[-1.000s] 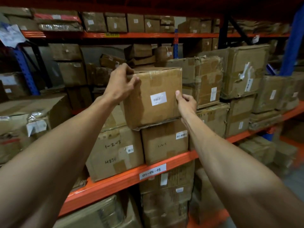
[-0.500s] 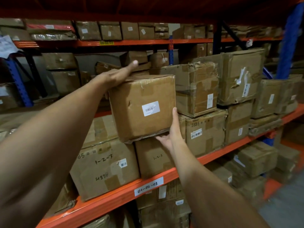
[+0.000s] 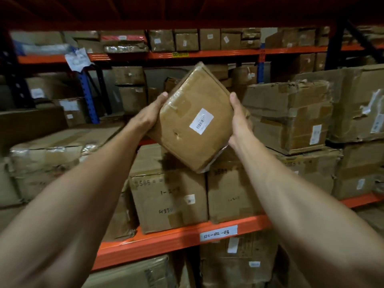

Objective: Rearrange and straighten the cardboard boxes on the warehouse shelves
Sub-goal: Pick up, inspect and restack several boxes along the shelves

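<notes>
A taped brown cardboard box (image 3: 193, 121) with a white barcode label hangs in the air in front of the middle shelf, turned so one corner points up. My left hand (image 3: 148, 115) grips its left side and my right hand (image 3: 239, 119) grips its right side. Below it two boxes stand side by side on the shelf: one marked 1-2-3 (image 3: 168, 200) and its neighbour (image 3: 232, 196). A torn, taped box (image 3: 288, 115) sits to the right on another box (image 3: 311, 169).
The orange shelf beam (image 3: 166, 242) carries a label reading 01-02-03. Large boxes (image 3: 45, 161) fill the left of the shelf, and a big damaged box (image 3: 361, 102) stands at far right. More boxes line the upper shelf (image 3: 207, 54) and the level below.
The box has come off the stack and been lifted and rotated to stand on a corner. My left hand moved from its top to its left side; my right moved from underneath to its right side.
</notes>
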Motion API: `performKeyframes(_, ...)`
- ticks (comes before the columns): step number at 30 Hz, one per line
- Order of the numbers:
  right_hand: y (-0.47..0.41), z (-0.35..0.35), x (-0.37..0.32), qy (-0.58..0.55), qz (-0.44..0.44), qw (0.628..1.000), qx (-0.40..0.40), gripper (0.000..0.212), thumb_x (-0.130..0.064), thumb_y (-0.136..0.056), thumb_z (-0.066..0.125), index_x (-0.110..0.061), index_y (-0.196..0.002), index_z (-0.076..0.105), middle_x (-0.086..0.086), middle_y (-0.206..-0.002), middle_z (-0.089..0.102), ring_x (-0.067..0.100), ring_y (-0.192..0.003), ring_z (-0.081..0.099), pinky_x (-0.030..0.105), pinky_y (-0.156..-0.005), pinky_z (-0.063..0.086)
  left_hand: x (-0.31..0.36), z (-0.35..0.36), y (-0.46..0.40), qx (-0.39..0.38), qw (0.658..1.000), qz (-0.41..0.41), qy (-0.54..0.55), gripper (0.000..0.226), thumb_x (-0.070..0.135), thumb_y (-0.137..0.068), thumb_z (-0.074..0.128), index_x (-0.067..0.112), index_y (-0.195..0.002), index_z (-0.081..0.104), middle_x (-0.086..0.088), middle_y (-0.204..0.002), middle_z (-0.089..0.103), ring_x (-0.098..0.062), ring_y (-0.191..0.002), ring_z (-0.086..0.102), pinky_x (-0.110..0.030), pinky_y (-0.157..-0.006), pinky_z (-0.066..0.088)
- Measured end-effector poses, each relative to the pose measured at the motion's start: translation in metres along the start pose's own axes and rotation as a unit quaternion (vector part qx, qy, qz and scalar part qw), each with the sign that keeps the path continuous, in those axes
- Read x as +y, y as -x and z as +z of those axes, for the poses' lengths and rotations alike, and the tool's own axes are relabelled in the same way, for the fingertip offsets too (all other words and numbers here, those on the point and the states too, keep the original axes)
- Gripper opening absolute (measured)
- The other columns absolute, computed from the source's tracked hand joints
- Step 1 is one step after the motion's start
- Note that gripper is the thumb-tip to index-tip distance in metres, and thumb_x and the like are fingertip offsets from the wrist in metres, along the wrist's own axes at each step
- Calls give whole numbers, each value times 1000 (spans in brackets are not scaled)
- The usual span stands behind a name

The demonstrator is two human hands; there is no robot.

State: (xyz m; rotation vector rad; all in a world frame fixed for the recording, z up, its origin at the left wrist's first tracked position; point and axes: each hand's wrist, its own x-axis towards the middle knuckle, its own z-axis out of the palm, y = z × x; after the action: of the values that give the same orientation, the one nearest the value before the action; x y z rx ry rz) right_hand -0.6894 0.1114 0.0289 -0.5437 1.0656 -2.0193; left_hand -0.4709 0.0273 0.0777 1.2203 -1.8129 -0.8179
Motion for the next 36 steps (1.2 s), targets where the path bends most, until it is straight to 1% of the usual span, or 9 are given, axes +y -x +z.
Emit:
performKeyframes(2, 5, 24, -4, 73, -43, 996, 2, 75, -69, -65, 92, -27, -120, 64, 8, -130, 70, 32, -116, 70, 55, -104, 57, -19, -8, 12, 18, 998, 46, 44, 96, 97, -75, 29, 32, -136, 64, -6, -135, 67, -29, -121, 63, -52, -106, 45)
performKeyframes(6, 19, 59, 5, 207, -110, 972, -35, 116, -73, -53, 93, -23, -151, 56, 5, -150, 62, 28, -135, 61, 45, -115, 51, -34, -17, 36, -18, 984, 72, 160, 90, 97, -68, 51, 42, -139, 57, 3, -119, 75, -15, -101, 75, -45, -93, 57)
performKeyframes(11, 31, 72, 16, 261, -156, 951, -60, 114, -77, -53, 90, -28, -150, 56, 4, -149, 62, 27, -136, 58, 45, -116, 48, -55, -31, 49, 22, 987, 37, 155, 107, 95, -54, 68, 38, -144, 50, 8, -120, 69, -16, -105, 70, -47, -98, 54)
performKeyframes(15, 39, 64, 27, 255, -156, 950, -91, 108, -79, -66, 83, -31, -156, 49, 4, -152, 59, 27, -132, 61, 47, -114, 50, -35, -48, 45, 130, 983, 121, 52, 116, 81, -56, 81, 33, -152, 37, 13, -136, 55, -14, -124, 56, -33, -99, 49)
performKeyframes(18, 50, 50, 46, 222, -103, 967, -75, 121, -94, -62, 71, -33, -162, 42, 8, -159, 54, 31, -136, 57, 57, -115, 47, -16, -65, 41, 137, 963, 222, -69, 129, 66, -60, 89, 32, -161, 17, -3, -165, 32, -28, -150, 31, -51, -120, 31)
performKeyframes(20, 57, 37, 70, 167, -39, 985, -20, 132, -99, -56, 65, -34, -166, 31, 11, -165, 43, 38, -146, 48, 65, -118, 41, 1, -74, 39, 98, 943, 246, -204, 118, 66, -65, 85, 34, -161, 24, -5, -168, 25, -31, -153, 23, -57, -121, 24)
performKeyframes(25, 76, -1, 130, -124, 164, 978, -40, 123, -100, -69, 57, -34, -169, 28, 15, -173, 34, 40, -157, 34, 68, -124, 30, 47, -66, 35, -39, 909, 111, -400, 129, 104, -45, 53, 38, -155, 39, -9, -160, 39, -37, -144, 37, -56, -113, 33)
performKeyframes(29, 71, 0, 149, -315, 250, 915, -41, 114, -94, -80, 50, -30, -171, 24, 22, -175, 22, 50, -158, 26, 76, -122, 26, 62, -47, 9, 33, 943, 21, -331, 126, 107, -60, 14, 27, -150, 49, -16, -157, 42, -42, -143, 37, -63, -111, 28)
performKeyframes(36, 74, 24, 140, -292, 276, 915, -48, 75, -75, -91, 36, -23, -128, 75, 24, -138, 68, 51, -126, 59, 79, -110, 38, 54, -44, 8, -17, 940, -68, -333, 110, 102, -62, 37, 32, -145, 52, -13, -144, 55, -39, -129, 54, -59, -111, 37)
